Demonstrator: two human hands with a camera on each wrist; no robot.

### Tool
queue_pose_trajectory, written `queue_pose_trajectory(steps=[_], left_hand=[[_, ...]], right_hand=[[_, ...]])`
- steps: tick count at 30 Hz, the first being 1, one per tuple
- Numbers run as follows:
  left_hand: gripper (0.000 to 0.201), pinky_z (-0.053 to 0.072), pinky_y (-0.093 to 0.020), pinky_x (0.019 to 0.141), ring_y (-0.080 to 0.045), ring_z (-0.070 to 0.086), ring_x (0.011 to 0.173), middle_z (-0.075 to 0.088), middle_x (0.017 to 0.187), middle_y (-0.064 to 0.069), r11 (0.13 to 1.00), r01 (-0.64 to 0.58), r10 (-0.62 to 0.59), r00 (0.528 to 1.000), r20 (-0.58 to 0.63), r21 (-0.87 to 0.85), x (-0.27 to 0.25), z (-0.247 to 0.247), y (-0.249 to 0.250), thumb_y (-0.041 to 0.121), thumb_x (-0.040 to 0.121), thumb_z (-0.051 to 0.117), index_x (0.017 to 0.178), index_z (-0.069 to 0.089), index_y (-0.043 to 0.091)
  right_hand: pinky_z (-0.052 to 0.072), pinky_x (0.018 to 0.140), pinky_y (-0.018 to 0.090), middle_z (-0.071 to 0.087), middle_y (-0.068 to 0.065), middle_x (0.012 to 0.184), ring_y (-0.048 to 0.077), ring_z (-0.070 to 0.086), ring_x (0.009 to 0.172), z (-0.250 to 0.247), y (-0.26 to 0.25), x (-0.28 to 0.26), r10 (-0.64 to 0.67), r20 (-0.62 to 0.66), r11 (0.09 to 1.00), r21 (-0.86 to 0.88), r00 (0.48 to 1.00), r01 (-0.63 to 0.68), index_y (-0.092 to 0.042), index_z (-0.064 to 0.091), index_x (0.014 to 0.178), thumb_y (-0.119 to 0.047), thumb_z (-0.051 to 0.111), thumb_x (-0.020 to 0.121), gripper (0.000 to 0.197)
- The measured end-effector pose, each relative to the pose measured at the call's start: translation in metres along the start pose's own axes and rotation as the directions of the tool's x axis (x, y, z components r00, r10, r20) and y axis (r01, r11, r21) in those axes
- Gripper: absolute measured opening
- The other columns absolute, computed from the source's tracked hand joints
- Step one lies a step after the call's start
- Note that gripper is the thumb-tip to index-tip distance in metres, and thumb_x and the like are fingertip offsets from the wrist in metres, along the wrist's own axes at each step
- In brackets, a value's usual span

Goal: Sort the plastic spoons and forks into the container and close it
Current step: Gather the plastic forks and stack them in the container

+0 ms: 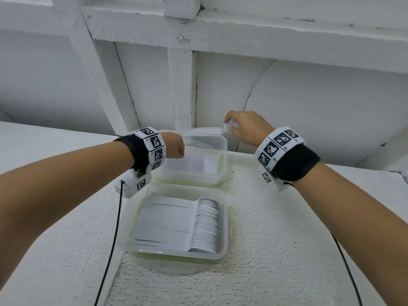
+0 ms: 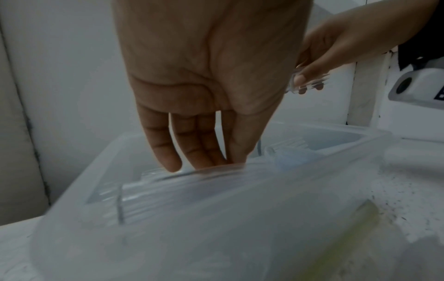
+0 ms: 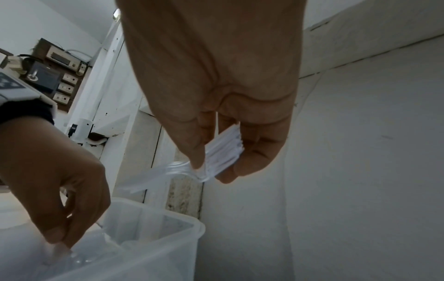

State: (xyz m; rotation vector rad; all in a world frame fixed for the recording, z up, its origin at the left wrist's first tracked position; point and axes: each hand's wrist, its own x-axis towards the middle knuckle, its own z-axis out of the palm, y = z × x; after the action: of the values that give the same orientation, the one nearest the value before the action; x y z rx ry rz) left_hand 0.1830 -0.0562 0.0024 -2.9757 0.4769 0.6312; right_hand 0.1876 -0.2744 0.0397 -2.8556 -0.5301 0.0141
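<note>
Forks [image 1: 206,130] pinched in right hand [image 1: 245,127], left hand [image 2: 206,79] inside container [image 1: 223,155]

Both forearms reach forward with banded wrists, the left hand [image 1: 175,145] pointing its nearly straight fingers [image 2: 165,152] downward while the raised right hand [image 1: 245,127] curls thumb and fingers [image 3: 254,152] in a pinch.

Head view looks down from above; both wrist views closely share the container [image 1: 223,151].
</note>
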Motion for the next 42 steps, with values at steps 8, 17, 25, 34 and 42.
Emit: queue_pose_trajectory(steps=[8, 17, 25, 34, 42], left_hand=[[0.024, 0.042, -0.025, 0.094, -0.015, 0.056, 0.109, 0.065, 0.115, 0.004, 0.999, -0.024, 0.024, 1.0, -0.001, -0.025, -0.002, 0.0, -0.001, 0.021, 0.091, 0.05, 0.107, 0.068, 0.021], [0.031, 0.035, -0.024, 0.101, -0.017, 0.051, 0.119, 0.059, 0.127, 0.005, 0.997, -0.081, 0.081, 0.996, -0.047, 0.006, -0.009, 0.006, -0.004, 0.017, 0.096, 0.043, 0.121, 0.062, 0.021], [0.027, 0.04, -0.026, 0.09, -0.02, 0.054, 0.11, 0.063, 0.118, 0.0, 0.983, -0.12, 0.127, 0.991, -0.043, 0.137, -0.007, 0.007, -0.002, 0.014, 0.093, 0.047, 0.113, 0.064, 0.015], [0.024, 0.043, -0.03, 0.095, -0.019, 0.055, 0.108, 0.063, 0.115, 0.001, 0.988, -0.08, 0.085, 0.996, -0.033, 0.135, -0.004, 0.005, -0.001, 0.016, 0.091, 0.05, 0.11, 0.065, 0.017], [0.026, 0.04, -0.029, 0.09, -0.026, 0.054, 0.11, 0.061, 0.119, -0.007, 0.958, 0.12, -0.182, 0.956, -0.229, -0.261, -0.018, -0.012, -0.036, 0.014, 0.092, 0.048, 0.114, 0.063, 0.01]], right_hand=[[0.043, 0.071, 0.027, 0.063, 0.009, 0.109, 0.024, 0.058, 0.089, 0.015, -0.013, -0.002, -0.007, 0.014, 0.994, 0.107, 1.0, 0.005, -0.015, 0.056, 0.119, -0.011, 0.048, 0.092, 0.028], [0.043, 0.07, 0.03, 0.062, 0.009, 0.108, 0.028, 0.059, 0.094, 0.051, -0.047, 0.009, -0.037, 0.077, 0.999, -0.017, 0.996, 0.038, -0.015, 0.053, 0.119, -0.008, 0.042, 0.092, 0.03], [0.041, 0.076, 0.029, 0.061, 0.007, 0.107, 0.027, 0.058, 0.096, 0.066, -0.054, 0.019, -0.014, 0.215, 1.0, -0.011, 0.977, 0.016, -0.013, 0.055, 0.112, -0.006, 0.047, 0.089, 0.025], [0.037, 0.074, 0.025, 0.06, 0.009, 0.118, 0.017, 0.048, 0.088, 0.058, -0.049, 0.037, -0.015, 0.397, 1.0, 0.003, 0.918, 0.015, -0.009, 0.059, 0.114, -0.022, 0.065, 0.087, 0.031], [0.039, 0.096, 0.029, 0.06, 0.007, 0.125, 0.023, 0.054, 0.116, 0.063, -0.059, 0.034, -0.062, 0.363, 0.99, 0.141, 0.93, 0.011, -0.007, 0.062, 0.12, -0.019, 0.047, 0.097, 0.03]])
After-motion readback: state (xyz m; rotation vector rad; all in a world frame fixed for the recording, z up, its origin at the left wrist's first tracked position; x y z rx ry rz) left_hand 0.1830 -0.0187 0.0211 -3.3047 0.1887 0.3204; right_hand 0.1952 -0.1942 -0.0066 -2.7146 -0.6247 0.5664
